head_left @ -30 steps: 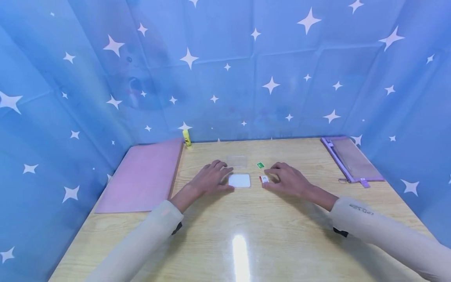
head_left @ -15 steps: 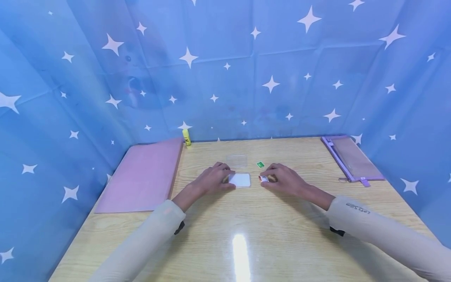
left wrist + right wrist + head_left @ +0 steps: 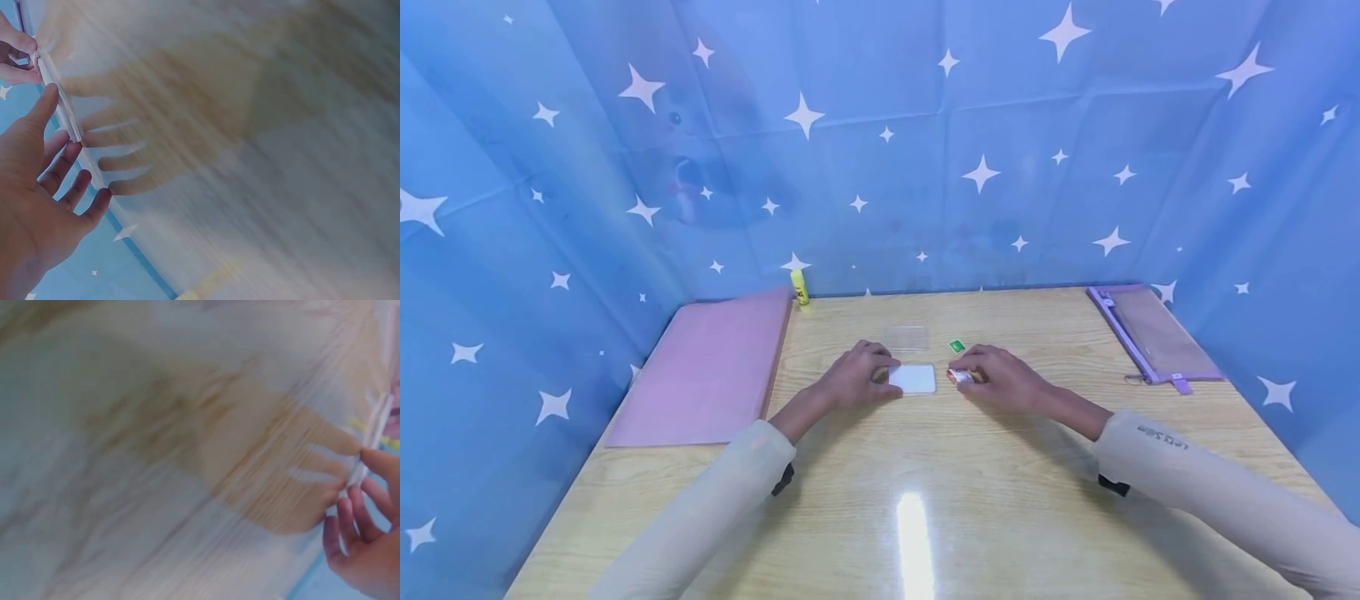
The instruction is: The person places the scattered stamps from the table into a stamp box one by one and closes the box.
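Observation:
On the table lies a flat white rectangular case (image 3: 913,379) with rounded corners. My left hand (image 3: 857,375) holds its left end, thumb at the near edge and forefinger at the far edge; the other fingers show loosely bent in the left wrist view. Just right of the case, my right hand (image 3: 1006,379) pinches a small red-and-white paper piece (image 3: 958,377), which looks bowed between thumb and forefinger. Its print is too small to read. Behind that hand lies a small green piece (image 3: 957,346) with a pale border. A clear plastic lid (image 3: 906,337) sits behind the case.
A pink folder (image 3: 703,371) covers the table's left side, with a yellow glue stick (image 3: 801,288) upright at its far corner. At the far right lies a purple-edged zip pouch (image 3: 1157,329). A blue star-patterned curtain (image 3: 880,167) closes off the back and sides.
My left thumb and forefinger have closed in on the case's end. The right hand has moved slightly left, and the red-and-white paper piece has gone from flat to bowed in its pinch.

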Motion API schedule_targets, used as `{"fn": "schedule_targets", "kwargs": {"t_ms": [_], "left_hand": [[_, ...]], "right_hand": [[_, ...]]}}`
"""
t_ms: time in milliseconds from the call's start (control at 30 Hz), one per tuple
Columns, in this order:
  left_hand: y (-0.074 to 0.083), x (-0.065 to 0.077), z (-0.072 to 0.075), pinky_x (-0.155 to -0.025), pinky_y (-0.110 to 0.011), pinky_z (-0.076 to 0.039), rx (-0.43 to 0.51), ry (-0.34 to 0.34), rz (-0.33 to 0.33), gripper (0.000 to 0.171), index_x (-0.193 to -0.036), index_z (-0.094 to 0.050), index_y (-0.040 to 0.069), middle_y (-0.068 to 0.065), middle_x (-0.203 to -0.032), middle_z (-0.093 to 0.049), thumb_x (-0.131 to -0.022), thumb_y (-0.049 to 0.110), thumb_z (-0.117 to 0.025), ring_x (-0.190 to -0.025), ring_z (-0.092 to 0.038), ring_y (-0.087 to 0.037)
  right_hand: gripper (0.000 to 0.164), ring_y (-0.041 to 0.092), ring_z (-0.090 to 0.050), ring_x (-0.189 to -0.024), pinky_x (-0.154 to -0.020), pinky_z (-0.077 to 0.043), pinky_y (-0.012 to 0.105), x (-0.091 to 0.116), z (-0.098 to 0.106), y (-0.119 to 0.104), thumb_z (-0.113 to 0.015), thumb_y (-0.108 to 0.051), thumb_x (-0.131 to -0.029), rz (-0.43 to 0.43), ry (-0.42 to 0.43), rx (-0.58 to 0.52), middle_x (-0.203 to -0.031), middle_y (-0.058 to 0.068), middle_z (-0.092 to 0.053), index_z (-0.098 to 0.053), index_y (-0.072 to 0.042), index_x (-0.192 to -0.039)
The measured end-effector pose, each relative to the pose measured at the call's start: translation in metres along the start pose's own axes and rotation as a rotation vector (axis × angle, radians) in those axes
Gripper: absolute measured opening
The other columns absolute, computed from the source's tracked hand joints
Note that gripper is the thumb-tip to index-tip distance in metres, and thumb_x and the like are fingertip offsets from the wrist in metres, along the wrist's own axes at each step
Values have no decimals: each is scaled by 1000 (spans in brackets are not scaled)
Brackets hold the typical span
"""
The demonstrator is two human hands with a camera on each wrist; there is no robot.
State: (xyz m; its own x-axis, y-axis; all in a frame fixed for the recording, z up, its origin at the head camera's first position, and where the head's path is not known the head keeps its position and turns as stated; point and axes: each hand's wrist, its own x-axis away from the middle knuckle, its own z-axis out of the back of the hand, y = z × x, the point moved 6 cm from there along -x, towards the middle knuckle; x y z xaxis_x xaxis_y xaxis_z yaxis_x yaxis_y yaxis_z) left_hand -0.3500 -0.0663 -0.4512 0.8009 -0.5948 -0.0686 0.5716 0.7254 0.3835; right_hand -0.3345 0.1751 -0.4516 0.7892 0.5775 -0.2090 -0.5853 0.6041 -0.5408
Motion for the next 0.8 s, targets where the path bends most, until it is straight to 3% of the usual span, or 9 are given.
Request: {"fn": "schedule_targets", "kwargs": {"t_ms": [233,467,633,800], "left_hand": [[0,-1,2,-108,-46,-44,17,-10,12,56,-137,-68,12,-8,-137,-63,-91,40,-81,-129,-52,-26],[-1,-3,2,-105,-43,-47,12,-12,5,55,-135,-70,13,-7,-135,-64,-90,41,-82,-125,-54,-24],[-2,-5,2,-103,-42,-48,3,-13,5,56,-134,-70,13,-6,-134,-65,-89,43,-82,-123,-54,-23],[-3,-6,1,-101,-41,-48,-1,-15,10,57,-134,-71,13,-6,-133,-65,-89,44,-83,-121,-55,-22]], "right_hand": [[34,18,-56,-75,-62,-46,24,-6,2,-3,-77,0,-91,12,17,-81,-103,14,-69,-71,5,-125],[48,33,-71,-92,-74,-58,27,-10,3,-2,-81,7,-85,-56,8,-149,-113,24,-70,-65,11,-130],[51,34,-74,-93,-78,-61,33,-12,4,1,-82,7,-82,-104,16,-192,-110,22,-72,-64,10,-129],[40,31,-73,-90,-77,-61,35,-12,5,3,-84,3,-82,-112,15,-178,-102,18,-74,-68,5,-119]]}}
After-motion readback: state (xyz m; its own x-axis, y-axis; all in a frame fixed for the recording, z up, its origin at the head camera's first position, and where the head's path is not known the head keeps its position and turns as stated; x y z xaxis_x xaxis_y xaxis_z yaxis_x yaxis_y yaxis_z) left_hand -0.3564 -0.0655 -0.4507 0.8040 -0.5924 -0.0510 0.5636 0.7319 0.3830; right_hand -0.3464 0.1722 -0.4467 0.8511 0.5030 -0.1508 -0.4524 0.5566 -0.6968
